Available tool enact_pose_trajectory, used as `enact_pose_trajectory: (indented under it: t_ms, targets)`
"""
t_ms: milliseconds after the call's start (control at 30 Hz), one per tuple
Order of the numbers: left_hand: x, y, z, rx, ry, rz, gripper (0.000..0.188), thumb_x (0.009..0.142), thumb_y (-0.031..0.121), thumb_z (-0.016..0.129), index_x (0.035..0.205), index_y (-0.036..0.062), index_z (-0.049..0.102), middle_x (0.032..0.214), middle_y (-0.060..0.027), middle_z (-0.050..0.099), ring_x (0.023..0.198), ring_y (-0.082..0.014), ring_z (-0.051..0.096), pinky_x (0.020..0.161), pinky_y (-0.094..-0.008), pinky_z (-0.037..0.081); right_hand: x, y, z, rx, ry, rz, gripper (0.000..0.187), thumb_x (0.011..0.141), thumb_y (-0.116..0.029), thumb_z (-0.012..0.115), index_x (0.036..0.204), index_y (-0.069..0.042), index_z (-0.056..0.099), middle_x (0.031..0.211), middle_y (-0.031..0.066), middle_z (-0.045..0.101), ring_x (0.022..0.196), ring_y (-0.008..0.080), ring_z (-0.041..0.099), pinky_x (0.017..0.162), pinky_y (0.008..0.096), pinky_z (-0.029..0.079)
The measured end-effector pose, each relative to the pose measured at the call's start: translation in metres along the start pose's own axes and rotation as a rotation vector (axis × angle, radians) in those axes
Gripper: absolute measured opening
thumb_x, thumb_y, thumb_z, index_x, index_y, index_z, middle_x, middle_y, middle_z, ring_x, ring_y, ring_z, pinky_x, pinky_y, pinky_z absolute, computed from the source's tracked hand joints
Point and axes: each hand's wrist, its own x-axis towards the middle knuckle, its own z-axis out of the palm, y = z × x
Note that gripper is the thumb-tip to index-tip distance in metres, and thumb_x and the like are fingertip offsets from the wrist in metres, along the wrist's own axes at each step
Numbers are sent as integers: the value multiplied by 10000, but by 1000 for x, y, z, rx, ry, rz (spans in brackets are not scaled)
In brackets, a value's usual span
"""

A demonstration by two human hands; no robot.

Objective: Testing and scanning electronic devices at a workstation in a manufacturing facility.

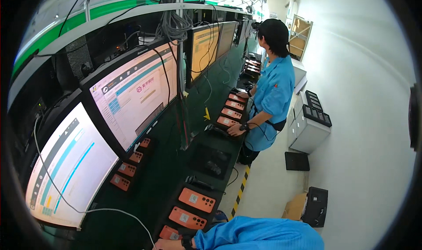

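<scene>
My right hand (170, 244) reaches in at the lower edge, its wrist wearing a black band and its arm in a blue sleeve (259, 233). It lies by the near end of a coral-orange smartphone (169, 233), which is partly cut off. The fingers run out of the picture, so their grip is hidden. Beyond that phone lie two more coral smartphones, one in the middle (187, 218) and one farther off (197, 200), backs up, each with dark camera lenses and a white label. They rest in a black tray (178, 193). My left hand is out of view.
Monitors (136, 92) line the bench's left side, with several coral phones in another tray (127, 168) below. A grey cable (118, 209) loops across. A handheld scanner (198, 182) and dark mat (211, 160) lie beyond my tray. A co-worker (272, 92) in blue handles similar phones farther along.
</scene>
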Motion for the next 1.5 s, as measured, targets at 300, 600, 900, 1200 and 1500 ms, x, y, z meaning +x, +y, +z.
enact_pose_trajectory:
  t_ms: [300, 600, 900, 1200, 1500]
  targets:
    - [-8, 20, -2, -43, -104, -91, 327, 895, 136, 621, 1153, -40, 525, 960, -110, 603, 862, -193, 553, 760, -306, 467, 23, 6, -3, -212, -419, 132, 193, 784, -230, 654, 799, -38, 640, 800, 153, 633, 751, 301, 612, 667, 394, 477]
    - [14, 27, 7, -244, -57, -228, 136, 837, 55, 648, 916, 23, 542, 748, 25, 518, 687, -35, 447, 612, -201, 378, 4, -27, -19, -136, -85, 343, 230, 788, -305, 677, 806, -77, 695, 814, 80, 640, 790, 280, 619, 679, 366, 472]
    - [21, 44, 2, -41, -106, -119, 128, 854, 89, 636, 945, 28, 571, 780, -9, 568, 722, -63, 488, 641, -240, 432, -11, -28, -24, -107, -115, 442, 297, 857, -291, 625, 1030, -57, 683, 1055, 99, 642, 938, 284, 618, 819, 382, 479]
    - [37, 28, 33, 267, 643, -26, 422, 842, 15, 588, 1252, -18, 490, 1318, -140, 493, 1260, -253, 444, 1040, -340, 348, -129, 71, -222, -295, 845, 654, 414, 774, 60, 443, 1182, 23, 504, 1124, 164, 568, 1062, 298, 549, 938, 381, 421]
    - [-17, 64, 117, -186, 578, -357, 81, 892, 15, 552, 941, -1, 614, 861, -54, 645, 784, -124, 613, 709, -248, 484, -240, 182, -276, -117, 267, 1074, 396, 790, -146, 602, 1139, 26, 530, 979, 160, 630, 878, 292, 602, 805, 386, 473]
